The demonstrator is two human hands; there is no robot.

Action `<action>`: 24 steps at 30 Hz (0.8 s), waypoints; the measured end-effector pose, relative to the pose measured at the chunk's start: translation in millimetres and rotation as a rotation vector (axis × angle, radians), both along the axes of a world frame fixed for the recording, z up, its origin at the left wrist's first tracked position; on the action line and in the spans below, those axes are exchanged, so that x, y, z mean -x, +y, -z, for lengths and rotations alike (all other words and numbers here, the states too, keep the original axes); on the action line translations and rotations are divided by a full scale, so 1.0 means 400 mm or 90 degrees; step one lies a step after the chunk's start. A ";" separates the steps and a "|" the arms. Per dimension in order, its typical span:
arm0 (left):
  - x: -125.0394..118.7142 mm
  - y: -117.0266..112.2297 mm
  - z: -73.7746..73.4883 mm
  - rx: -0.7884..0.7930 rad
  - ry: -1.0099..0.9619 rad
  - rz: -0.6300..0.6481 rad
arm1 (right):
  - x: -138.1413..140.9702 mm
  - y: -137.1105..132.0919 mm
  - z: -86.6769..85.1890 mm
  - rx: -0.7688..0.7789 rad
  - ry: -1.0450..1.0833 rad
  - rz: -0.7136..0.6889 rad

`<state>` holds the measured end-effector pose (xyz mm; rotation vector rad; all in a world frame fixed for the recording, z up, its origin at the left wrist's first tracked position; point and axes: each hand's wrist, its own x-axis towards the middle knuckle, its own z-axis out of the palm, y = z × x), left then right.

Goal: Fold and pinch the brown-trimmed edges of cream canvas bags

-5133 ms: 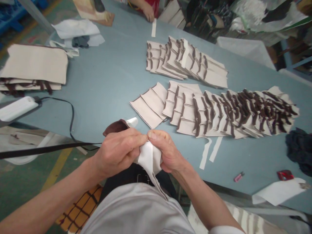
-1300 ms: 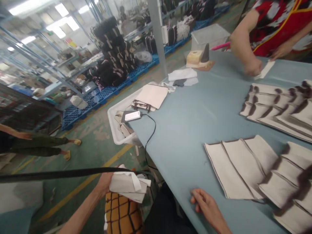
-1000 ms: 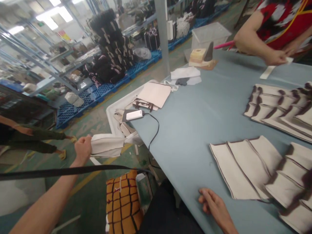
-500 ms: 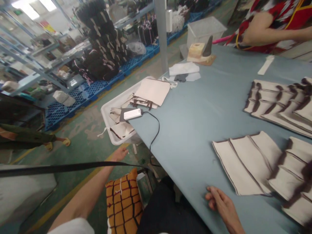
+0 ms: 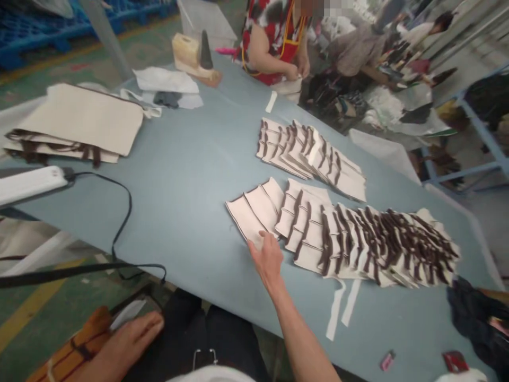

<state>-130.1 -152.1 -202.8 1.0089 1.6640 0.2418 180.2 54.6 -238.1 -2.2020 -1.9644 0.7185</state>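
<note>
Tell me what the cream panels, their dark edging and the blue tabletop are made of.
The panels look like matte cotton canvas, judging by their soft folds, though the weave is too fine to confirm. The edging seems to be dark brown fabric tape, flexible where it bends. The tabletop looks like smooth, matte blue-grey laminate or vinyl, with no grain showing.

Panels: at 12 o'clock we see matt, slightly rough canvas panels.
Edging: their dark brown cloth webbing looks woven and matt.
Table: we see a smooth, matt blue-grey table.
Power bank: at 9 o'clock, glossy white plastic power bank.
Block: at 11 o'clock, a pale wooden block.
</note>
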 end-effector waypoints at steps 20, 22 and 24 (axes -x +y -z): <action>-0.268 0.407 -0.013 -0.146 -0.280 -0.364 | -0.113 -0.075 -0.059 -0.139 0.173 -0.298; -0.270 0.415 -0.003 -0.129 -0.298 -0.369 | -0.134 -0.140 -0.047 -0.163 0.227 -0.289; -0.279 0.404 0.007 -0.120 -0.297 -0.356 | -0.154 -0.197 -0.034 -0.185 0.271 -0.260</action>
